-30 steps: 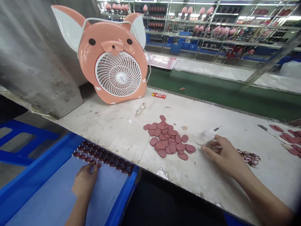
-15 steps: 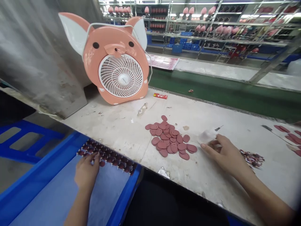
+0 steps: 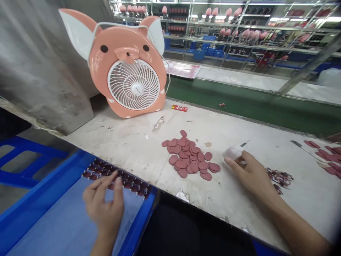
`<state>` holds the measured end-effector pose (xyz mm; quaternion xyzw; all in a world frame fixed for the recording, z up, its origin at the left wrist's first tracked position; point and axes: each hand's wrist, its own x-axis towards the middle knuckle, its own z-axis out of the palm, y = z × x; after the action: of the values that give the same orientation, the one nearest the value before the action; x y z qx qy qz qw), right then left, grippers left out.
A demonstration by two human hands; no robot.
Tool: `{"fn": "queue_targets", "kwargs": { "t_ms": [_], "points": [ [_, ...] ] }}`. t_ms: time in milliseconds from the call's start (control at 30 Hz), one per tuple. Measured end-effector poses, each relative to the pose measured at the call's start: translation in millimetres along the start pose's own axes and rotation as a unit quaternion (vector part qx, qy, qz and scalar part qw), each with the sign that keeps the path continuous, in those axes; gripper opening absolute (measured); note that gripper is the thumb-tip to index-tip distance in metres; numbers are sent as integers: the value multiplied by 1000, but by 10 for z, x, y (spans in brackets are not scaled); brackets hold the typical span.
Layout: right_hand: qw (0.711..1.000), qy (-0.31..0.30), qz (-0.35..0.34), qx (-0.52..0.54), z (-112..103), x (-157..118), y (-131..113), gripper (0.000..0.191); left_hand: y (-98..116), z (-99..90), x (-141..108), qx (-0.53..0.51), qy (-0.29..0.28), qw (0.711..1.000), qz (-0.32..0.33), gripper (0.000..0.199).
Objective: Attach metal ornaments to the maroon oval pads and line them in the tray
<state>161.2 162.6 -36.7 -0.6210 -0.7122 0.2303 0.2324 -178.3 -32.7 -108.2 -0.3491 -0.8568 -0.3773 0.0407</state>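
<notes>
My left hand [image 3: 105,202] hovers over the blue crate [image 3: 62,179], fingers apart and nothing between them. Just beyond its fingertips, rows of small dark red pieces [image 3: 128,181] line the crate's far end. On the worktable [image 3: 128,144], my right hand [image 3: 249,170] has its thumb and fingers closed on a small translucent white bottle [image 3: 232,153] with a thin dark tip. A pile of flat dark pink ovals [image 3: 188,156] lies to the left of the bottle. Right of my right hand is a heap of small dark and white parts [image 3: 279,177].
A pink pig-shaped fan [image 3: 135,71] stands at the back left beside a metal housing [image 3: 48,71]. More pink pieces [image 3: 330,156] lie at the far right. A green conveyor belt [image 3: 239,101] runs behind the table.
My left hand has lifted off the dark red pieces and come back toward me, its fingers spreading. My right hand stays around the bottle. The whole view has shifted slightly.
</notes>
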Motion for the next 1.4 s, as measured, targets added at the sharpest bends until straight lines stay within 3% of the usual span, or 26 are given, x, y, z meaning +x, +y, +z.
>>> {"fn": "queue_targets", "kwargs": {
  "t_ms": [100, 200, 367, 633, 833, 1133, 1233, 1300, 1400],
  "points": [
    [996, 3, -2, 88, -43, -74, -66, 35, 614, 38, -102, -54, -53, 983, 165, 22],
    [979, 15, -19, 201, -127, -208, -128, 35, 1054, 161, -23, -59, -105, 957, 262, 25],
    [938, 36, -13, 343, -247, -563, -208, 32, 1327, 333, 163, -41, -174, 919, 352, 19],
    [893, 44, 63, 444, -153, -1039, -278, 38, 1309, 403, 137, -94, -127, 956, 249, 24],
    [879, 21, 73, 472, -54, -1055, -272, 40, 1381, 460, 108, -131, -153, 954, 221, 23],
    [886, 22, 49, 460, 15, -1023, -135, 37, 1573, 432, 155, -165, -151, 951, 211, 24],
    [884, 11, 48, 465, 23, -1033, -193, 33, 1667, 290, -62, -196, -199, 935, 219, 21],
    [874, -14, 47, 483, 39, -1065, -249, 35, 1731, 157, -270, -229, -279, 907, 217, 14],
    [846, -72, 49, 526, 70, -1142, -313, 39, 1803, -18, -538, -310, -402, 853, 124, 12]
  ]
}}
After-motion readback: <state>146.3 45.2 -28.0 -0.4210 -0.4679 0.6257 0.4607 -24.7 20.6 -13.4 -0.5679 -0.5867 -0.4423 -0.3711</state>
